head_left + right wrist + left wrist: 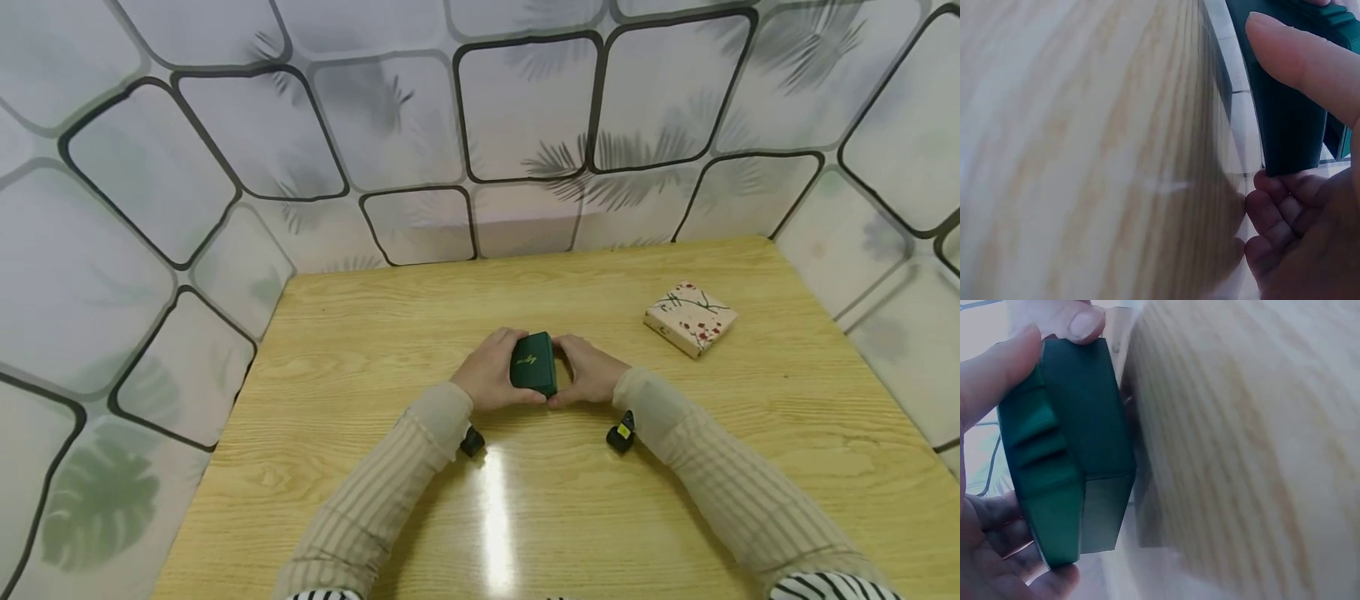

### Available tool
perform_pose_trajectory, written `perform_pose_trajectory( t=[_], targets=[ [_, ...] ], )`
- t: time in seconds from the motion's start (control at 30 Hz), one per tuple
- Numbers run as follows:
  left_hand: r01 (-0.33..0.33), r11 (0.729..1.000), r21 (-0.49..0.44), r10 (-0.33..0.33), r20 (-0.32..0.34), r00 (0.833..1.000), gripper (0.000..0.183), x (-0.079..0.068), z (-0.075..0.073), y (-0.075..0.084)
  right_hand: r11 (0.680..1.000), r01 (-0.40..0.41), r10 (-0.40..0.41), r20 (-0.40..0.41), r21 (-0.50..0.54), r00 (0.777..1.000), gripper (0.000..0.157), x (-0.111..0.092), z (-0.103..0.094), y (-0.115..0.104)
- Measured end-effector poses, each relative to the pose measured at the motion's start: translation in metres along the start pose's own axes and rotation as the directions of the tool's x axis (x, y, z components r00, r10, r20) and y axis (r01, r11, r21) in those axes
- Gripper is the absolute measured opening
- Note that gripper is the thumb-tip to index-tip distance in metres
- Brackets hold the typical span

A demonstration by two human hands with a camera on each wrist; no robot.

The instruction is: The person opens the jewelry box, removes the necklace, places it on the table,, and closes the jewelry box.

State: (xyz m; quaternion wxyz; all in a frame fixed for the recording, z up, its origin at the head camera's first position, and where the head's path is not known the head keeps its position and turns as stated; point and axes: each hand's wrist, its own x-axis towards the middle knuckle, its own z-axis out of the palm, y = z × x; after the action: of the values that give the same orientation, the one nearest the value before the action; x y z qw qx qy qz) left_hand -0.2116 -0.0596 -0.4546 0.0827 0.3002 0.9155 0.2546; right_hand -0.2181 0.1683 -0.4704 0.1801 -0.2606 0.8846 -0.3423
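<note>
A small dark green box (532, 364) with gold lettering on top is between my two hands near the middle of the table. My left hand (491, 371) grips its left side, thumb along the near edge and fingers at the far edge. From the right, my right hand (587, 371) holds it between thumb and curled fingers. In the left wrist view, a lighter green ridged part (1047, 456) sits at an angle against the darker body (1085, 406). The right thumb (1297, 53) presses the box's dark side in the right wrist view, with the fingertips at its end.
A flat cream box (690, 318) with red blossoms and dark branches lies at the back right of the wooden table (360, 333). Patterned wall covering (420, 125) rises behind the table and at both sides. Bright glare (495, 517) shows on the tabletop between the forearms.
</note>
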Motion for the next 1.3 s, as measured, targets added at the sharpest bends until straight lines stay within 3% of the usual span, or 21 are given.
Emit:
perform_pose_trajectory(
  t=[0.47,0.7,1.1,1.3],
  targets=[
    [0.014,1.000,-0.004,-0.014,0.030,0.999,0.107,0.000,-0.001,-0.002,0.999,0.023,-0.024,-0.015,-0.026,1.000,0.105,0.000,0.005,0.006],
    [0.024,0.999,0.026,-0.025,0.035,0.999,0.109,0.000,0.000,-0.004,1.000,-0.004,0.004,0.000,-0.008,1.000,0.111,-0.003,0.000,-0.003],
    [0.048,0.998,0.045,-0.049,0.022,0.999,0.108,-0.005,-0.004,-0.005,1.000,0.024,-0.024,-0.027,0.003,0.999,0.095,-0.002,-0.001,0.000],
    [0.050,0.997,0.051,-0.051,0.024,0.998,0.108,-0.006,-0.008,-0.005,1.000,-0.003,0.003,-0.023,0.001,1.000,0.093,-0.003,0.000,-0.001]
  ],
)
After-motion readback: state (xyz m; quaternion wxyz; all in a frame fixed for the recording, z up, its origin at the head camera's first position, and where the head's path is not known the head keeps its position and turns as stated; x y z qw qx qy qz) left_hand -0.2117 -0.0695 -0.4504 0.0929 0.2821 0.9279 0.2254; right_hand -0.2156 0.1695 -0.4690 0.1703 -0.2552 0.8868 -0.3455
